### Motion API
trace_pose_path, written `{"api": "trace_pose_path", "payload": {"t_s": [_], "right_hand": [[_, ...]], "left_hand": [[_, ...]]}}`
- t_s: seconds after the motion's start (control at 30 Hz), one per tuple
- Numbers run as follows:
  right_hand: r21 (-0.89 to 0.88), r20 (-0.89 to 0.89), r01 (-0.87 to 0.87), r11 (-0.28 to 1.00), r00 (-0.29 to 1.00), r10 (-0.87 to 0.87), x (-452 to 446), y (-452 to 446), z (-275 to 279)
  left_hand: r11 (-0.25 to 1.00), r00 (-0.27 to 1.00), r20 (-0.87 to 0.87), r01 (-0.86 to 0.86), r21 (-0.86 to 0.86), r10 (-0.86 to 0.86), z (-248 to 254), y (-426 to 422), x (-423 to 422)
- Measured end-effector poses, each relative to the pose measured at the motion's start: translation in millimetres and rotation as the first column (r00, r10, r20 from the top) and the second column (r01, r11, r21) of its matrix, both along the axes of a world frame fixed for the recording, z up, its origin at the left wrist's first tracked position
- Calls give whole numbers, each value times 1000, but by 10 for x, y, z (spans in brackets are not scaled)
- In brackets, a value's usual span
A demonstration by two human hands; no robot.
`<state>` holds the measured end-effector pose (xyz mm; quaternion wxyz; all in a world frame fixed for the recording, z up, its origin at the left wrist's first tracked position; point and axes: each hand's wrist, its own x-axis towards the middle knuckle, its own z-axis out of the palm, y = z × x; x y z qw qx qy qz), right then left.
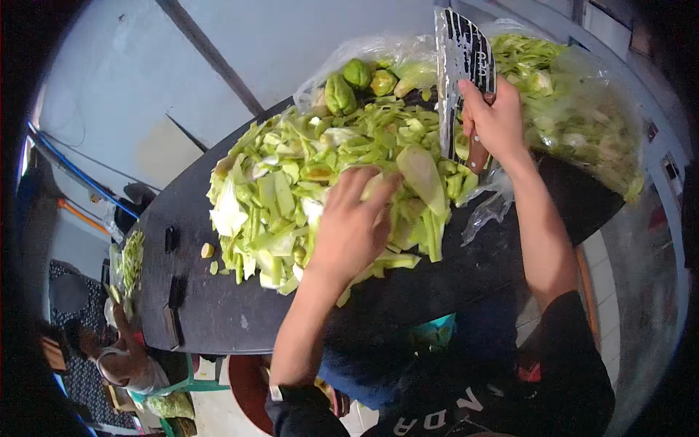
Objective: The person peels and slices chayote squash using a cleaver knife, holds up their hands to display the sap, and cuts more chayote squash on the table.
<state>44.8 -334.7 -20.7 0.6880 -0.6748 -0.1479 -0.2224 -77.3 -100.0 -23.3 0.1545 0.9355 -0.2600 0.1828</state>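
A large heap of sliced green vegetable (273,193) lies on the dark table (218,306). My left hand (353,226) rests on the heap with bent fingers; the fingertips are partly blurred, and whether they grip a piece cannot be told. My right hand (495,120) holds a wide-bladed cleaver (466,54) by its brown wooden handle, the blade upright at the heap's right edge. Just left of the blade, a long pale green slice (422,175) lies on top. Whole green chayotes (340,95) sit behind the heap.
Clear plastic bags with green slices (582,124) lie at the back right. Small dark objects (172,320) and a scrap (207,250) are on the table's left part. Another person (127,360) is at the far left, near more green pieces (132,262). A reddish round container (247,386) stands below the table edge.
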Motion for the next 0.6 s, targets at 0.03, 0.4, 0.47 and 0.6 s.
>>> {"api": "trace_pose_path", "payload": {"t_s": [0.03, 0.4, 0.47, 0.6], "right_hand": [[9, 14, 35, 999, 999, -35, 43, -51, -18], [77, -19, 130, 989, 991, -129, 157, -251, -72], [76, -6, 125, 989, 992, -125, 150, -242, -67], [73, -52, 68, 995, 997, -65, 129, -226, -65]], "left_hand": [[989, 991, 93, 83, 123, -95, -52, -147, 239], [950, 911, -285, 311, 5, -297, -254, -447, 1056], [884, 886, -355, 118, -452, -300, -297, -386, 1078], [-77, 689, -250, -406, -911, -680, -299, -105, 1100]]}}
